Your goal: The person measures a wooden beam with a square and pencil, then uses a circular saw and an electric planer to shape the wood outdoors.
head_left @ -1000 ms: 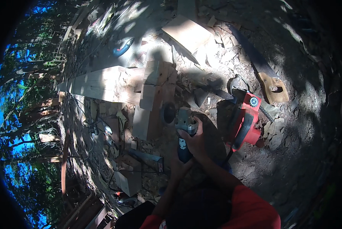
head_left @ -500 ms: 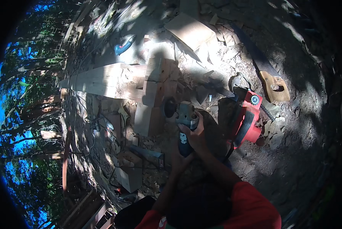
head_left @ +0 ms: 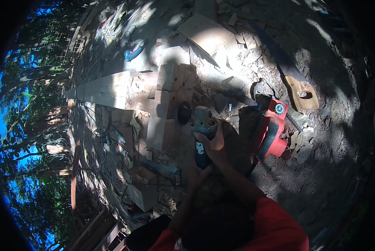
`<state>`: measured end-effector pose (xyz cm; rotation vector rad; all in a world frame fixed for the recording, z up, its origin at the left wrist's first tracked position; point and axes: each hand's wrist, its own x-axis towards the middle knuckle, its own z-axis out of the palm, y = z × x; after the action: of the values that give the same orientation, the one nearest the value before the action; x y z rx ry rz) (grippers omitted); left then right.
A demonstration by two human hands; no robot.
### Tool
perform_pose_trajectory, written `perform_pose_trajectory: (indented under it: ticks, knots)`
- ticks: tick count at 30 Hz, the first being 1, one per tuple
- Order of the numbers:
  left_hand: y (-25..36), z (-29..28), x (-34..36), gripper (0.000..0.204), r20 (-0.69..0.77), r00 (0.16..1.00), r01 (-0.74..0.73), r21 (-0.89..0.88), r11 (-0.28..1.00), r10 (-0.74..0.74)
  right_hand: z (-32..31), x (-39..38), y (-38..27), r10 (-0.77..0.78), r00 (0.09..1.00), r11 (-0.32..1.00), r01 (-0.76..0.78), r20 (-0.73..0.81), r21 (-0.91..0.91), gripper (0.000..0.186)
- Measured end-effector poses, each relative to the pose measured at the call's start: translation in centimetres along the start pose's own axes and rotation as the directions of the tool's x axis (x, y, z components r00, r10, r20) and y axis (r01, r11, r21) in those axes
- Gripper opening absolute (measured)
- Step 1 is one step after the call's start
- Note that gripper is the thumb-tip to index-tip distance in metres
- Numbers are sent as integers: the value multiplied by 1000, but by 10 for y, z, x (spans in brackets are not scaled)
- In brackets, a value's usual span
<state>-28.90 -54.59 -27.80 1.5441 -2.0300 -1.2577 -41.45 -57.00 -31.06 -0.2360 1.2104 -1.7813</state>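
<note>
An angle grinder (head_left: 201,155) with a dark round disc (head_left: 183,113) is in both my hands. My right hand (head_left: 215,146) wraps round its body just behind the head, thumb across the top. Lower down, my left hand (head_left: 199,172) closes on the rear end, its fingers partly in shadow. The disc is at the right side of a squared timber block (head_left: 165,100), which meets a long wooden beam (head_left: 112,88) running left. Whether the disc touches the wood I cannot tell.
Right of my hands lies a red power planer (head_left: 273,136). Beyond it is a handsaw (head_left: 300,93) with a wooden handle. A flat board (head_left: 206,34) and a blue tool (head_left: 134,52) lie farther off. A wood block (head_left: 143,194) rests near left by a metal-bladed tool (head_left: 164,169).
The grinder and its disc have shifted slightly left and away from me, along the timber's side. Both hands keep their hold on it.
</note>
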Motion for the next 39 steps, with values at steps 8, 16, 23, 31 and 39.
perform_pose_trajectory:
  ticks: [8,16,23,31,39]
  knots:
    - [-2,0,-1,80,-19,999,-36,66,997,37,0,-1,8,79,997,995,-79,2,61,83]
    - [3,0,-5,79,23,999,-40,21,999,39,4,-3,2,17,1000,993,-17,-2,118,86]
    - [2,-6,15,84,2,999,-44,8,999,44,9,13,-1,-141,990,984,138,-20,-117,85]
    - [15,-8,23,84,23,997,73,-52,996,-72,13,23,-18,-82,997,995,82,5,-51,85]
    - [14,-8,13,83,-20,999,-38,20,999,38,13,20,-1,-75,997,997,75,-3,16,85]
